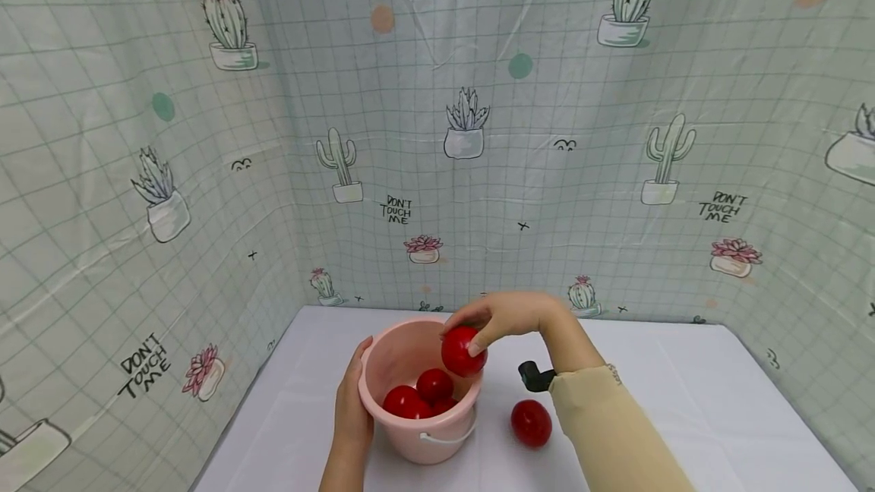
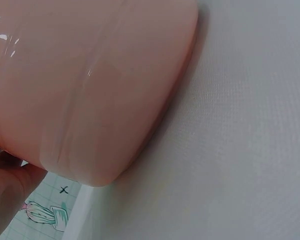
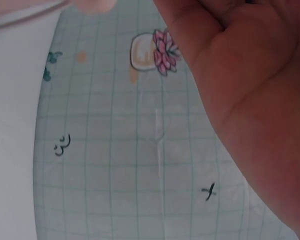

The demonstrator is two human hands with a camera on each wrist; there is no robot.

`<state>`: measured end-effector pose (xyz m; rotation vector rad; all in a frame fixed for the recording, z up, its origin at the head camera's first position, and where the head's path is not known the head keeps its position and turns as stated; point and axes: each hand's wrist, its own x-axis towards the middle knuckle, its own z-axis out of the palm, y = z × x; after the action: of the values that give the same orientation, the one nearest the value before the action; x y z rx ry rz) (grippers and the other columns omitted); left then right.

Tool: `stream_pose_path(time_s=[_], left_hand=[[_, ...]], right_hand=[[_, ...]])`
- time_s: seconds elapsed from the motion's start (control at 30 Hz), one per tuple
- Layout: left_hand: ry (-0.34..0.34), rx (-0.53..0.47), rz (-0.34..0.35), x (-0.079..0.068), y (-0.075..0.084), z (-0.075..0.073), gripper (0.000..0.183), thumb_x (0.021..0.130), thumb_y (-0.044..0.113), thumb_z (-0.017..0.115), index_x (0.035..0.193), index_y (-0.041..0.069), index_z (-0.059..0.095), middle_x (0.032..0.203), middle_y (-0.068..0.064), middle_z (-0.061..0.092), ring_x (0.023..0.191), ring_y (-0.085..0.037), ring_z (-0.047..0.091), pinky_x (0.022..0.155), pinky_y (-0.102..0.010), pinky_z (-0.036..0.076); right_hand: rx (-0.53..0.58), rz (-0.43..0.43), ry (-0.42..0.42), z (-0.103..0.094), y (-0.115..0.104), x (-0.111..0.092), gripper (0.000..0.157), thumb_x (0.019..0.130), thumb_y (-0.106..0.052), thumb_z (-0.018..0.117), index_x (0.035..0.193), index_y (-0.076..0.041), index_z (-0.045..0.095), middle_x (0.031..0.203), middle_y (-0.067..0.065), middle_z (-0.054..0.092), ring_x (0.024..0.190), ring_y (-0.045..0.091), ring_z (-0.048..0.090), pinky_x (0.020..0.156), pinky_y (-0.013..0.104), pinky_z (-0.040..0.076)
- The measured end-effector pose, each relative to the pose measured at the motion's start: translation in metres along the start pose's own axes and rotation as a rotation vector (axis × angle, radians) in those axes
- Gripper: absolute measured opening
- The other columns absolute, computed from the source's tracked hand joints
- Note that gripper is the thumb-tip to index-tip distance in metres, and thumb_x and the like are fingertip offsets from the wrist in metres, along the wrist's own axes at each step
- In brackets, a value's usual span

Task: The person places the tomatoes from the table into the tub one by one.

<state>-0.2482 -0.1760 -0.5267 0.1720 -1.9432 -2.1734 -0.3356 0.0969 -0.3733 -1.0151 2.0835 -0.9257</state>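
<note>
A pink bucket (image 1: pixel 423 440) with a white handle (image 1: pixel 450 439) stands upright on the table. My left hand (image 1: pixel 353 404) grips its left side near the rim; in the left wrist view the hand (image 2: pixel 10 192) shows at the edge of the bucket wall (image 2: pixel 100 95). Over the right part of the opening, my right hand (image 1: pixel 514 321) holds a round glossy red object (image 1: pixel 464 351) between thumb and fingers. Several similar red ones (image 1: pixel 434 386) lie inside the bucket. The right wrist view shows the right palm (image 3: pixel 255 100), but the held object is out of sight there.
Another round red object (image 1: pixel 531 424) lies on the white-covered table (image 1: pixel 656 386), right of the bucket. A black wrist camera (image 1: pixel 536 376) sticks out from the right cuff. Behind and beside the table hangs a gridded cloth (image 1: pixel 519 188) printed with cacti.
</note>
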Motion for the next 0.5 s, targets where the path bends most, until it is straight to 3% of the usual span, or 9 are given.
stream_pose_path(time_s=[0.5], left_hand=[[-0.012,-0.027,-0.001,0.002,-0.002,-0.002,0.052,0.098,0.065,0.036,0.143,0.04,0.048,0.15,0.015,0.046,0.143,-0.012,0.038,0.116,-0.044,0.037]], right_hand=[[-0.187,-0.038,-0.065,0.017,-0.031,0.043,0.045,0.086,-0.03,0.074,0.13,-0.033,0.064,0.121,-0.017,0.064,0.115,0.006,0.058,0.095,0.025,0.052]])
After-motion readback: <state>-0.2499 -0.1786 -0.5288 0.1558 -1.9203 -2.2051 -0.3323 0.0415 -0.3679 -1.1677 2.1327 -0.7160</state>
